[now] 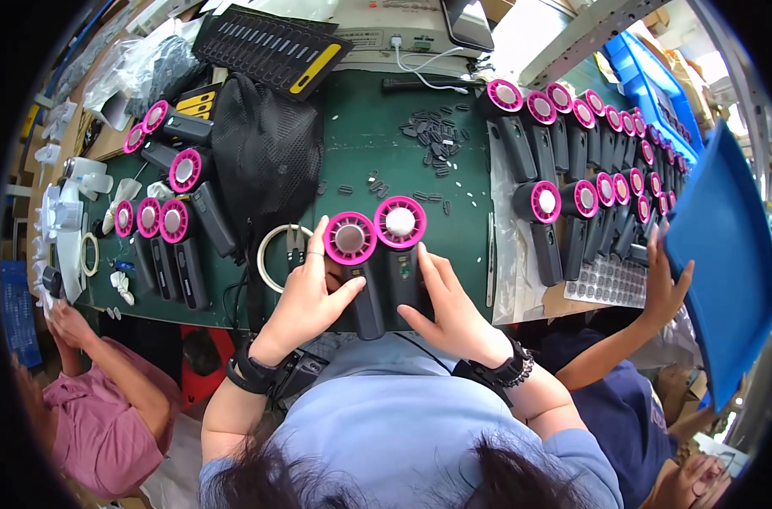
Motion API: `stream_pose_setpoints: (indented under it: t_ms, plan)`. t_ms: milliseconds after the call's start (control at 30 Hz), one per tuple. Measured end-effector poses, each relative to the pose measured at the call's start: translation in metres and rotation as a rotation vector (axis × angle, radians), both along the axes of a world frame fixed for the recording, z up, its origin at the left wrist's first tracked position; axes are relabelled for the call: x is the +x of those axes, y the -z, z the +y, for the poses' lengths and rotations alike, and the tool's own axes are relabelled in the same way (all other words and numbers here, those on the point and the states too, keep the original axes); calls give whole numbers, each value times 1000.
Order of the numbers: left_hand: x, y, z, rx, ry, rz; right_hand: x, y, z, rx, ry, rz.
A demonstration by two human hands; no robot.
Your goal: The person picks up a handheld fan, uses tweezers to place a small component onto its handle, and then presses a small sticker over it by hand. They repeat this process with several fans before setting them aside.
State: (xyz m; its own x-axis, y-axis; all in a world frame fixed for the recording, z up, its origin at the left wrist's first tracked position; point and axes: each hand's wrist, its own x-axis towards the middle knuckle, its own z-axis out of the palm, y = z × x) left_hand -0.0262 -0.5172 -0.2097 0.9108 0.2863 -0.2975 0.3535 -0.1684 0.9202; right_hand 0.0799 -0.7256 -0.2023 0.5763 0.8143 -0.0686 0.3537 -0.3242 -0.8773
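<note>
Your view comes from the left of two fisheye cameras on your head; it faces steeply down, past your hair (275, 479) and shirt (377, 399), onto the table (360, 161); your left hand (305, 297) and right hand (454, 310) sit near mid-frame, close to the lens; the table's far side lies higher up, farther off; the wide field takes in co-workers (106, 416) both sides, bending straight edges toward its dark, round rim.

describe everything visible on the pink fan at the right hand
The fan has a spoked pink ring around a pale centre and a dark, plastic-looking handle with a green part showing. Its head points away from the person, beside a similar fan. The right hand touches its right side; contact with the table is unclear.
</note>
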Motion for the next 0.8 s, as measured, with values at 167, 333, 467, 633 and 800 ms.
stream_pose_setpoints:
  t_ms: [167, 333, 467, 633, 800]
  plan:
    - [-4, -5, 0, 113, -86, -20, 48, -14, -31, 128, 220, -332]
    - [0, -21, 0, 194, -96, 7, 85, -9, -89, -134, 612, -696]
    - [13, -43, 7, 341, 52, -59, 91, 1, -99, -376, 601, -770]
    - [27, -51, 6, 377, -36, -170, 95, -3, -94, -486, 578, -980]
    - [25, -45, 12, 561, -54, -298, 98, 0, -104, -488, 671, -790]
